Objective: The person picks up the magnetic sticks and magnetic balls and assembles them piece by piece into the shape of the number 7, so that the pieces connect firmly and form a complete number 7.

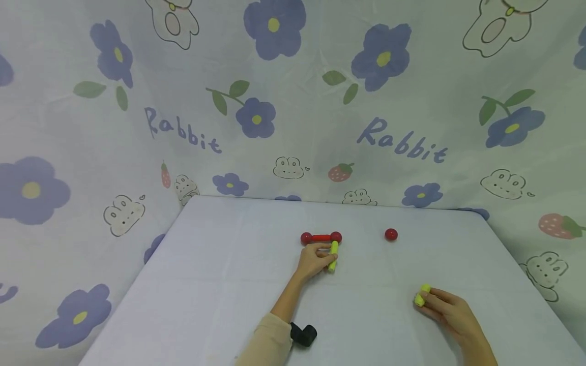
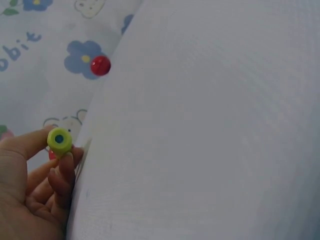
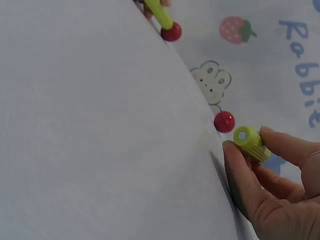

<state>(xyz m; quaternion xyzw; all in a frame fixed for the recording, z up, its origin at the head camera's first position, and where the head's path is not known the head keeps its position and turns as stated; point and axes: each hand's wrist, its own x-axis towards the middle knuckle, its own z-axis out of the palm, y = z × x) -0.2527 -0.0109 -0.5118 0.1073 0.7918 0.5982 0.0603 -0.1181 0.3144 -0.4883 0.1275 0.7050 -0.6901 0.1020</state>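
Note:
My left hand (image 1: 313, 261) pinches a yellow-green rod (image 1: 334, 247) between thumb and fingers. The rod's far end is right at a red ball (image 1: 336, 237), one of two balls joined by a short red rod (image 1: 321, 238). In the left wrist view, the near end of the yellow-green rod (image 2: 60, 140) faces the camera and has a dark round spot. Further right and nearer, my right hand (image 1: 453, 314) pinches a second yellow-green rod (image 1: 425, 288) by its sides. Ridges and a pale round end show on this rod (image 3: 252, 144) in the right wrist view.
A single red ball (image 1: 391, 234) lies at the back right of the white tabletop (image 1: 220, 264). A black strap device (image 1: 304, 335) sits at the left wrist by the beige sleeve (image 1: 267, 343). Behind the table hangs a flower-and-rabbit printed cloth (image 1: 302, 142).

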